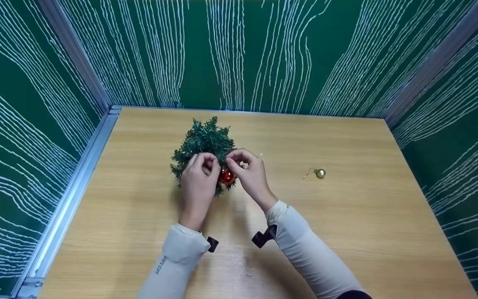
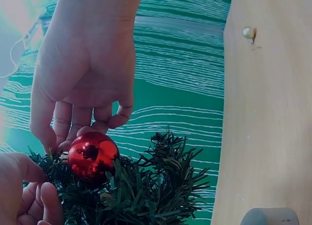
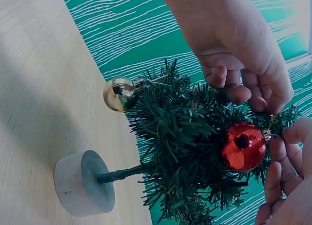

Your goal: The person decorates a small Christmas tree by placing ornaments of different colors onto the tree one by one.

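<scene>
A small artificial Christmas tree (image 1: 206, 139) stands on the table, its round pale base (image 3: 80, 183) showing in the right wrist view. A shiny red bauble (image 1: 227, 177) hangs among its branches, cap end toward the fingertips. My left hand (image 1: 199, 178) pinches a branch tip beside the bauble's cap, with thumb and forefinger together. From the other side, my right hand (image 1: 250, 172) pinches at the red bauble's hanging loop, close to the cap. The thin loop is mostly hidden by fingers. A gold bauble (image 3: 119, 94) hangs lower on the tree.
Another gold bauble (image 1: 320, 173) with a thin loop lies on the wooden table (image 1: 347, 232), right of the tree. Green walls (image 1: 255, 54) with white wavy lines enclose the back and sides. Black wrist mounts (image 1: 264, 237) stick out from the sleeves.
</scene>
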`<state>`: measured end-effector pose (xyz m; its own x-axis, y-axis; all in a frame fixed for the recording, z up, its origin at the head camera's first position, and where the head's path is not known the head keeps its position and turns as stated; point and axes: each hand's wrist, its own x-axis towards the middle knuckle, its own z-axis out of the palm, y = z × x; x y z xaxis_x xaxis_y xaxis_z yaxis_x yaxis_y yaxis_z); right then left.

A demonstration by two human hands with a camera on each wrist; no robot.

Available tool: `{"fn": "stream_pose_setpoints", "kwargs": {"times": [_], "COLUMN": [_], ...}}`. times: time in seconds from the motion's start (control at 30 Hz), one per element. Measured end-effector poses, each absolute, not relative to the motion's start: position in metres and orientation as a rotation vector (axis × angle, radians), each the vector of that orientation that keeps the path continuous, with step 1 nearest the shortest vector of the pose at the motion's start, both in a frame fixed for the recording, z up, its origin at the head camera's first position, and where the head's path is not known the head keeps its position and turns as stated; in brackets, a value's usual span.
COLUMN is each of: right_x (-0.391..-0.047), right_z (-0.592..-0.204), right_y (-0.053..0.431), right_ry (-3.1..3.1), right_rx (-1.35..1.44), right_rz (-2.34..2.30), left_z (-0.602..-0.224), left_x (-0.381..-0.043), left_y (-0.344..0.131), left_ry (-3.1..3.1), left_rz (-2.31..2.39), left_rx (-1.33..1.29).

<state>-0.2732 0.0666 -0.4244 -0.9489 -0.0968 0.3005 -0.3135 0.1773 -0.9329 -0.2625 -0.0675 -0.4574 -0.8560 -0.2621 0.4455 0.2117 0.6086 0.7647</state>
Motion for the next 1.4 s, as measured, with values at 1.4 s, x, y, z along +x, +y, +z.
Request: {"fn": "stream_pose_setpoints", "kwargs": {"times": [1.4], "right_x": [-0.346], "right_z": [-0.528], "right_y": [0.267], "right_ry": [-2.484], "right_rx": [-0.038], "right_rz": [1.301], "left_z": [-0.512], "left_x": [-0.212], "left_y": [-0.064], "left_ry": [-2.326], "left_rz": [-0.749], "left_rx": [-0.050]}}
